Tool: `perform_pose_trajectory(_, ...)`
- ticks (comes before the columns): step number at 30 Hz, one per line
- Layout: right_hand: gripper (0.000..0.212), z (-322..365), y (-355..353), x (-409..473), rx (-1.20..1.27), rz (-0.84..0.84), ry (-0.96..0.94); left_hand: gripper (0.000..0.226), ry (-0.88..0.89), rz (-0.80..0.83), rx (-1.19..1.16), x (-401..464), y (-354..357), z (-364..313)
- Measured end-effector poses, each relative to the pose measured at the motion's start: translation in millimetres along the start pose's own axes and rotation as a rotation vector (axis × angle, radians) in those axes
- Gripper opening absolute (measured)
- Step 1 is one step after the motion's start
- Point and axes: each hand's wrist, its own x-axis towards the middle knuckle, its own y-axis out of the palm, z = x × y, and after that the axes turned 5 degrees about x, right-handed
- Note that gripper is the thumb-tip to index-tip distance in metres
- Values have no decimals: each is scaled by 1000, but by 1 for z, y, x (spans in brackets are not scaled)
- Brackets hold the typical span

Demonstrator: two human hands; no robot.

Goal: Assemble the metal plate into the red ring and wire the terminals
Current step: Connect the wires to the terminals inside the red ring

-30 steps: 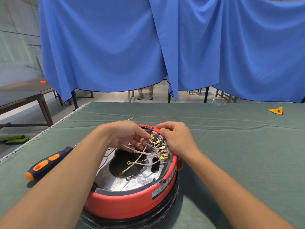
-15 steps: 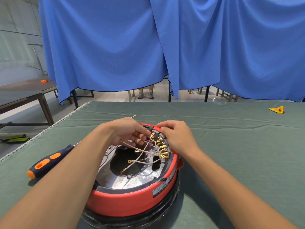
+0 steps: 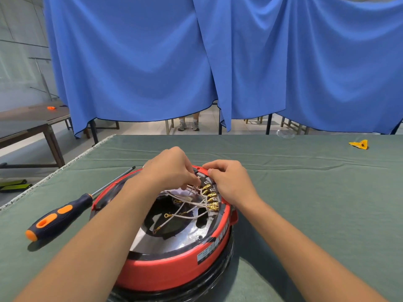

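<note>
Blue curtains [image 3: 141,62] are hanging behind a table covered in green cloth [image 3: 305,192], where a person is working. Near the front edge a red ring [image 3: 174,271] is lying flat, with the metal plate [image 3: 187,236] already sitting inside it. Both hands are meeting over the ring's far rim. There a row of brass terminals [image 3: 210,197] is running along the right inner edge, its line stretching from near to far. The left hand [image 3: 172,168] is pinching a white wire [image 3: 192,190] with curled fingertips, just left of the row's far end. The right hand [image 3: 229,182], fingers curled, is resting at that same end; whether it is gripping a terminal cannot be told. Loose wires [image 3: 174,214] are trailing back toward the person across the plate's opening. Left of the ring, an orange-and-black screwdriver [image 3: 58,216] is lying with its tip pointing away.
</note>
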Motion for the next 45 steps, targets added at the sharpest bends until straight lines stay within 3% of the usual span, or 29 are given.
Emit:
perform_pose_trajectory(3,27,0,0,0,8,-6,1,21,35,-167,396,-6,0,-14)
perform_pose_trajectory(5,27,0,0,0,7,-9,0,12,156,-261,633,-8,3,-22)
perform_pose_trajectory(7,27,0,0,0,2,-14,-3,7,232,-288,732,-9,5,-25)
perform_pose_trajectory(12,27,0,1,0,6,-14,-6,13,175,-257,641,-9,9,-19)
perform_pose_trajectory(21,26,-1,1,1,-5,-14,-10,19,-12,-88,195,-7,8,-8)
perform_pose_trajectory(29,26,0,-1,-1,-21,-19,-26,13,10,-201,308,-10,10,-12)
perform_pose_trajectory(45,23,2,-3,-1,-92,-27,-70,11,81,-268,461,-13,10,-18)
